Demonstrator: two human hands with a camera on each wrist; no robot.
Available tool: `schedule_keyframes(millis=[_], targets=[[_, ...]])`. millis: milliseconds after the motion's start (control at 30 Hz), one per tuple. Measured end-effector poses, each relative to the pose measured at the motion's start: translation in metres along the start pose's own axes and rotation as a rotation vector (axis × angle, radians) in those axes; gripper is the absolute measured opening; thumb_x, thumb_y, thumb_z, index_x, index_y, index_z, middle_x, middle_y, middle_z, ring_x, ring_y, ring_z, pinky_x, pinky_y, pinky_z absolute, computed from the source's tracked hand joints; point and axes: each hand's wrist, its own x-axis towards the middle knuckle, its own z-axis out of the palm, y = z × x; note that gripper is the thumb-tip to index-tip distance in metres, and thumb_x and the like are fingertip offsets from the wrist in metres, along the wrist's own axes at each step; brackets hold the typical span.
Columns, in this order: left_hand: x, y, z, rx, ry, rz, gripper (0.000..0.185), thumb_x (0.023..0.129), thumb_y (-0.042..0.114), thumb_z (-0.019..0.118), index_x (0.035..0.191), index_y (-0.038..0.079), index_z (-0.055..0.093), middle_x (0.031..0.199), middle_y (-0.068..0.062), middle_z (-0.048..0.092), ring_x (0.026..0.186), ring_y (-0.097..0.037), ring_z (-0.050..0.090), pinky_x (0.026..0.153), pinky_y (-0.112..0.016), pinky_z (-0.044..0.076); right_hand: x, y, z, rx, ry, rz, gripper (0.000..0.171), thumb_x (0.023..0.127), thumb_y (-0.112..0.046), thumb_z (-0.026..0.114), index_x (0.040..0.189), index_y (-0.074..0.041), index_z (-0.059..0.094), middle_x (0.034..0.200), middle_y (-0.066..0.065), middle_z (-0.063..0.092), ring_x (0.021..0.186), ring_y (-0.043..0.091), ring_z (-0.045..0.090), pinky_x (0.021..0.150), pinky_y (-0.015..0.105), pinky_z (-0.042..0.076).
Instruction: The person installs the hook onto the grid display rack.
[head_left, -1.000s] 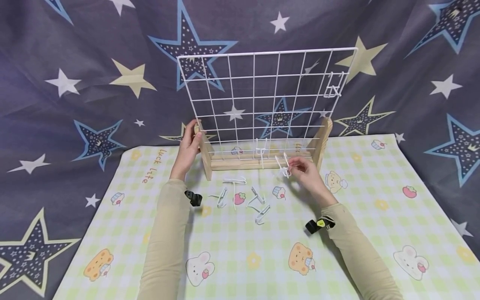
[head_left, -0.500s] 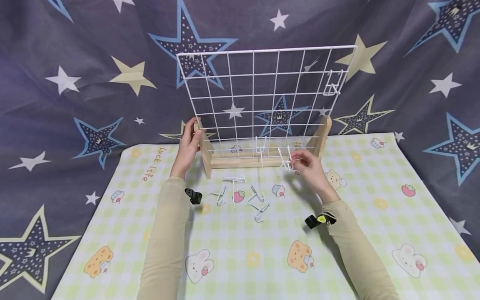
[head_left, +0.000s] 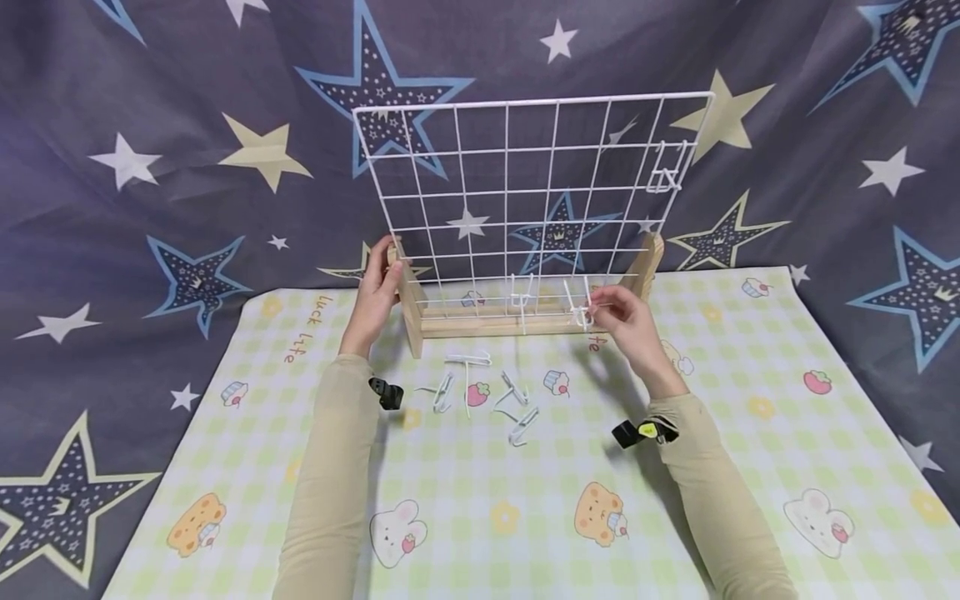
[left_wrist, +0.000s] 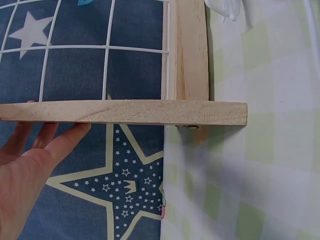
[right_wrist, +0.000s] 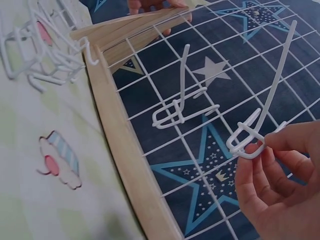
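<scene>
A white wire grid panel (head_left: 507, 167) stands in a wooden stand, leaning back. My left hand (head_left: 372, 304) grips the stand's left upright (left_wrist: 150, 112), its fingers against the outer face in the left wrist view. Between thumb and forefinger, my right hand (head_left: 630, 329) pinches a white wire hook (right_wrist: 274, 80) by its looped base, at the lower right of the grid. A second hook (right_wrist: 184, 75) hangs on the grid to its left, its long prong sticking outward. Another hook (head_left: 663, 181) hangs near the grid's upper right corner.
Several loose white hooks (head_left: 468, 361) lie on the checked tablecloth (head_left: 465, 475) in front of the stand. A wooden crossbar (head_left: 480, 325) joins the uprights at the bottom. Behind hangs a dark cloth (head_left: 195, 83) printed with stars.
My right hand has moved slightly up and to the right with the hook, bringing it nearer the grid's lower right. My left hand stays on the upright.
</scene>
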Motion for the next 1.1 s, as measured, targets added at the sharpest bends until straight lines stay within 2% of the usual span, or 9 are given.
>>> schedule_keyframes(millis=[267,400,600,900,1000,1100], targets=[[0.01,-0.024,-0.006,0.008,0.026,0.007,0.049,0.105,0.022,0.039,0.152,0.015,0.025,0.136,-0.029,0.044,0.126,-0.041,0.044,0.095,-0.06,0.043,0.007,-0.009,0.003,0.004,0.026,-0.028,0.021,0.089,0.015,0.054,0.11,0.019,0.053,0.092,0.014,0.062,0.078,0.013,0.06,0.072,0.019,0.052],[0.01,-0.027,-0.005,0.02,0.032,0.019,0.048,0.105,0.024,0.039,0.151,0.015,0.026,0.135,-0.029,0.045,0.125,-0.044,0.044,0.093,-0.06,0.044,0.01,-0.013,0.004,0.032,0.033,-0.05,0.021,0.089,0.015,0.055,0.11,0.02,0.051,0.088,0.003,0.063,0.076,0.008,0.061,0.073,0.02,0.053],[0.009,-0.025,-0.004,-0.004,0.018,0.003,0.048,0.105,0.022,0.038,0.151,0.015,0.026,0.138,-0.031,0.042,0.126,-0.043,0.043,0.096,-0.059,0.042,0.013,-0.02,0.003,0.06,0.045,-0.086,0.022,0.089,0.015,0.055,0.11,0.021,0.051,0.087,-0.001,0.064,0.075,0.009,0.061,0.073,0.023,0.055],[0.001,0.003,0.002,-0.009,-0.003,-0.017,0.048,0.106,0.013,0.036,0.151,0.005,0.021,0.137,-0.036,0.039,0.126,-0.05,0.038,0.097,-0.063,0.039,0.022,-0.029,0.007,0.03,0.044,-0.11,0.021,0.09,0.011,0.058,0.11,0.017,0.054,0.089,0.004,0.065,0.077,0.016,0.061,0.072,0.022,0.054],[0.004,-0.009,-0.001,0.004,0.009,-0.016,0.05,0.106,0.018,0.037,0.152,0.011,0.022,0.138,-0.033,0.04,0.127,-0.047,0.039,0.097,-0.061,0.04,0.023,-0.032,0.01,0.021,0.037,-0.124,0.021,0.091,0.01,0.058,0.11,0.018,0.054,0.088,0.004,0.064,0.077,0.016,0.061,0.07,0.021,0.054],[0.007,-0.021,-0.004,0.005,0.02,-0.004,0.05,0.105,0.023,0.039,0.153,0.016,0.024,0.138,-0.031,0.042,0.127,-0.045,0.041,0.097,-0.06,0.041,0.025,-0.035,0.012,0.009,0.032,-0.139,0.021,0.091,0.01,0.058,0.11,0.019,0.054,0.09,0.012,0.064,0.076,0.018,0.061,0.07,0.021,0.053]])
